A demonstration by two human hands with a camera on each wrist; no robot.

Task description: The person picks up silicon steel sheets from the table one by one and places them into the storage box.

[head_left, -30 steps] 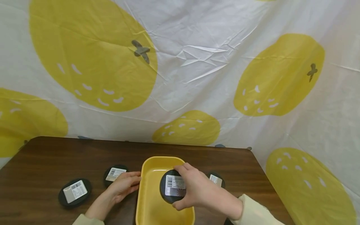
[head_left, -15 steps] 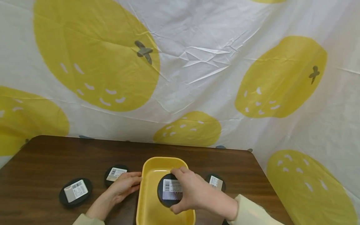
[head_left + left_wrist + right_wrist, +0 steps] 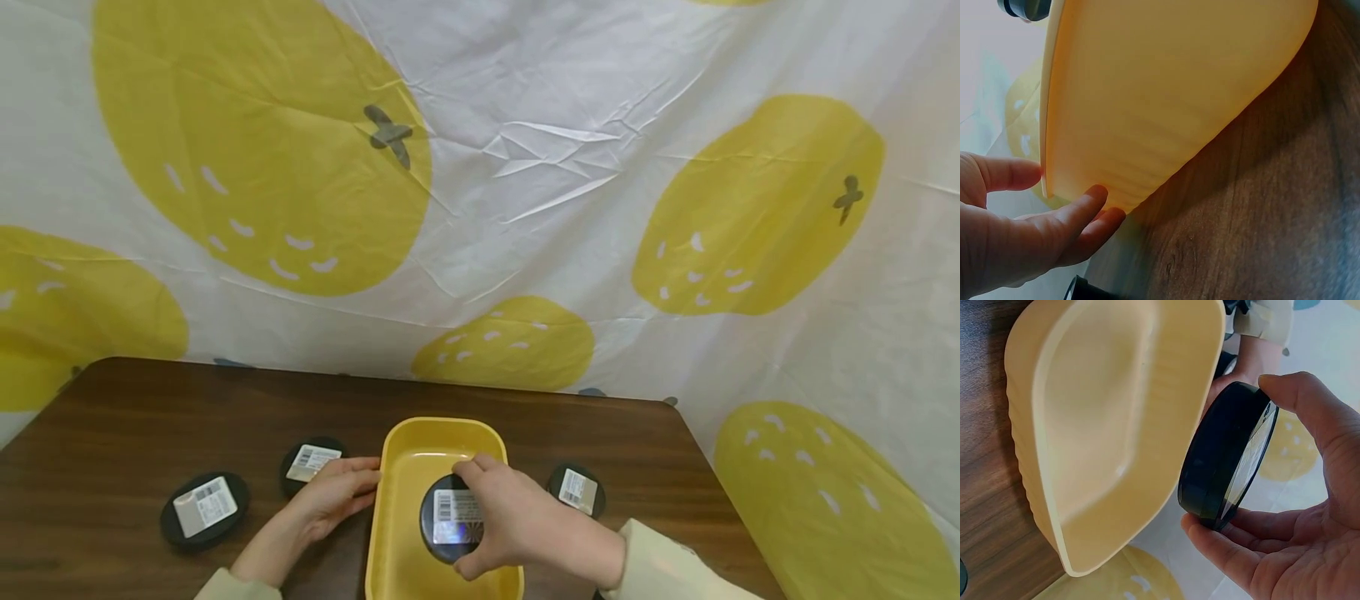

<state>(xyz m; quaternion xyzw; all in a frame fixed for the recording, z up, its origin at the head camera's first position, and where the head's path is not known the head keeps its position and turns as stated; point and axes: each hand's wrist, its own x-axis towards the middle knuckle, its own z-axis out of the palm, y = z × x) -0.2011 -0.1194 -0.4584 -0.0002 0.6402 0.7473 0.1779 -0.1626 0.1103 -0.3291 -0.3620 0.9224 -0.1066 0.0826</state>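
Note:
My right hand [image 3: 525,518] grips a round, flat black container [image 3: 442,525] by its edge, thumb on one side and fingers on the other. Its label with a barcode faces up. In the right wrist view the container [image 3: 1213,453] hangs over the opening of a yellow tub [image 3: 1091,425], tilted in that view. My left hand [image 3: 333,498] is at the left side of the tub. Seen from the left wrist, its thumb tip meets the rim and the fingertips [image 3: 1099,195] lie against the outer wall, fairly straight.
Two more labelled black containers lie on the brown table left of the tub, one at far left [image 3: 204,511] and one behind the left hand [image 3: 311,463]. Another [image 3: 577,490] lies right of the tub. A lemon-print cloth [image 3: 525,208] hangs behind the table.
My right hand has moved the black container slightly left and down over the tub. The left hand stays at the tub's side. The view has shifted slightly.

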